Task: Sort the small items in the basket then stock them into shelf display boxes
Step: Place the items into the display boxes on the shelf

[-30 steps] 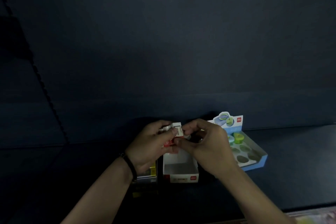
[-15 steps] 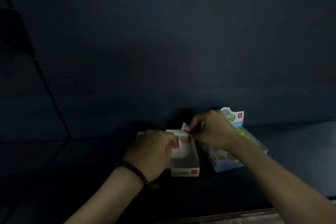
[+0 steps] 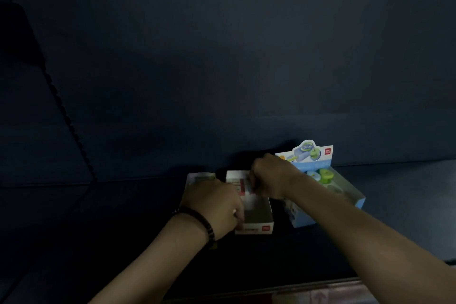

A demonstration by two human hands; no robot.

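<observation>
Both hands have come down since 1 second ago, when they held a small red-and-white packet together above the shelf; that packet now stands at the far end of the open white cardboard display box with a red logo on its front. The right hand is knuckles-up over that end, its fingers curled down and pinching the packet. The left hand has dropped to the box's left wall and grips it, thumb at the rim, the other fingers hidden. A dark beaded bracelet circles the left wrist.

Just right of the white box, angled, sits a light blue cardboard display box with a tall printed header card; 2 round green-topped items stand in its far sockets. A pale box, too dim to read, shows behind the left hand.

All 3 boxes rest on a dark navy shelf board, backed by a dark navy panel. A notched upright strip slants down the left side. A pale shelf edge runs along the bottom. The lighting is very dim.
</observation>
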